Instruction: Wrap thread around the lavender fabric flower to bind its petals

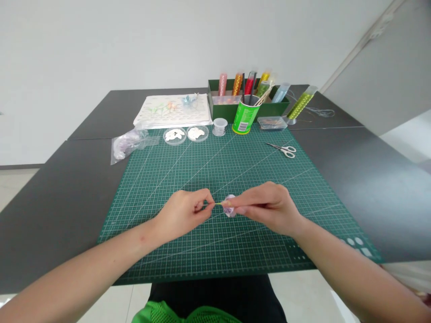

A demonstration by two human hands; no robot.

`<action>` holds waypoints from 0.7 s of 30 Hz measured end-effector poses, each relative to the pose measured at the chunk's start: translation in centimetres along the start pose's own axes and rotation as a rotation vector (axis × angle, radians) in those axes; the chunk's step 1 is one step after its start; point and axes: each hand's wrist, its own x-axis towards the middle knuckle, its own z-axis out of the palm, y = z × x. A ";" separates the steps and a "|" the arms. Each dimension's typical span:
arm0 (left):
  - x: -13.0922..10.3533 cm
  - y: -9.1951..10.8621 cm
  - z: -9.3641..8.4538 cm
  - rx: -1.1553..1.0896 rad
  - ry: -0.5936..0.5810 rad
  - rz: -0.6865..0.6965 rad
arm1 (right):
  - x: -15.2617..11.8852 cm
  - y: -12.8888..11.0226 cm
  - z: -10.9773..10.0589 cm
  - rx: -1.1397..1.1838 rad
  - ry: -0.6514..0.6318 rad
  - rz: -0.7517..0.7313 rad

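My left hand [188, 210] is closed in a pinch on a thin yellow-green stem [218, 203]; whether it is thread or wire I cannot tell. The stem runs right to a small pale purple craft flower [230, 211]. Thumb and fingers of my right hand [269, 206] grip this flower and cover part of it. Both hands are just above the green cutting mat [202, 251], close together near its middle.
At the mat's back stand two dishes of white pieces [174, 134], a small round tub [220, 127], a green can [244, 117] and a flat clear box [272, 123]. White-handled scissors [288, 151] lie right, a plastic bag [126, 144] left. Thread spools fill a green box [224, 112].
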 end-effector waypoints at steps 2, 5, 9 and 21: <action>-0.2 0.3 0.1 -0.029 -0.057 0.042 | 0.2 0.1 -0.2 -0.014 0.120 0.060; -0.4 0.8 0.3 -0.085 -0.111 0.100 | 0.5 0.3 -0.2 -0.040 0.220 0.117; -0.5 1.4 0.2 -0.168 -0.121 0.177 | 0.9 1.1 0.0 -0.097 0.283 0.179; -0.7 1.8 -0.7 -0.324 0.122 0.207 | 1.4 3.6 0.4 -0.122 0.093 0.332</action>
